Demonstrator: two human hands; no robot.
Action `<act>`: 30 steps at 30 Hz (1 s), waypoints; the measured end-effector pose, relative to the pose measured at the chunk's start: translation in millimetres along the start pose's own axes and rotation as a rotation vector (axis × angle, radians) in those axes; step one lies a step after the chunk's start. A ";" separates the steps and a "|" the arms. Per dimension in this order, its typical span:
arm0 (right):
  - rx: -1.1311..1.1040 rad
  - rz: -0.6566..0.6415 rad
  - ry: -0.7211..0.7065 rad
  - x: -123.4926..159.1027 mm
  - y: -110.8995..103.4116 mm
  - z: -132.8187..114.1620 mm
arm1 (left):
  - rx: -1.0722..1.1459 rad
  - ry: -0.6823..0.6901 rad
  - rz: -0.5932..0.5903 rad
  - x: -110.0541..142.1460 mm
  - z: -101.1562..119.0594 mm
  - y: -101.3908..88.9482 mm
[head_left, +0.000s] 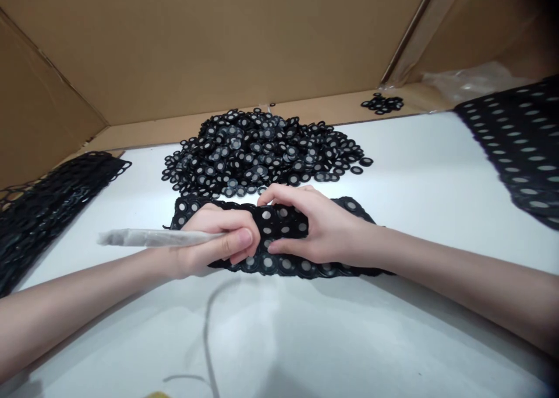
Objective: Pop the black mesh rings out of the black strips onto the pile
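Observation:
A black strip set with rows of pale round discs (286, 264) lies flat across the white table in front of me. My left hand (222, 235) is closed over its left part, the fingers wrapped round a pale stick-like tool (148, 237) that looks wrapped in something whitish. The tool's shaft points left; its other end is hidden in the fist. Across the strip's middle rests my right hand (323, 223), thumb on the near rows and fingers at the far edge, spread apart with discs showing between them.
Behind the strip is a large heap of loose black rings with pale centres (262, 148). A smaller pile (382, 103) lies on the cardboard. Black ring sheets (56, 200) are stacked at left, and a black dotted sheet (519, 148) lies at right near clear plastic (476, 79). Cardboard walls (218, 43) enclose the back.

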State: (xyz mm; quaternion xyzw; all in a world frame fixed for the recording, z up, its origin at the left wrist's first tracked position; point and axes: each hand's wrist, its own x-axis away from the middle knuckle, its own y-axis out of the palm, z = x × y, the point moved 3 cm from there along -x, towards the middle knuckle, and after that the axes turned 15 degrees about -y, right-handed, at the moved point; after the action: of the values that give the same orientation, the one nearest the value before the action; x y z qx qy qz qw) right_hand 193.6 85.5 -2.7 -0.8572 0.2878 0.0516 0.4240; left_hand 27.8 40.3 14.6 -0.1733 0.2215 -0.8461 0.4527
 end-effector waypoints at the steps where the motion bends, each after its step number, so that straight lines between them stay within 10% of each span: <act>1: -0.042 0.019 0.005 0.1 0.4 0.6 | -0.007 0.005 -0.005 0.2 -0.1 0.3; 30: -0.218 0.087 -0.055 -0.7 2.7 0.7 | 0.071 -0.036 -0.160 -1.6 3.7 6.5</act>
State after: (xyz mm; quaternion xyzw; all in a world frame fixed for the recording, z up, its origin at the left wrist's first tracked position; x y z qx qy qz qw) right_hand 191.7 85.0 -4.7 -0.8831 0.3058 0.1243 0.3334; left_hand 34.9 37.7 14.2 -0.1897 0.1686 -0.8837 0.3933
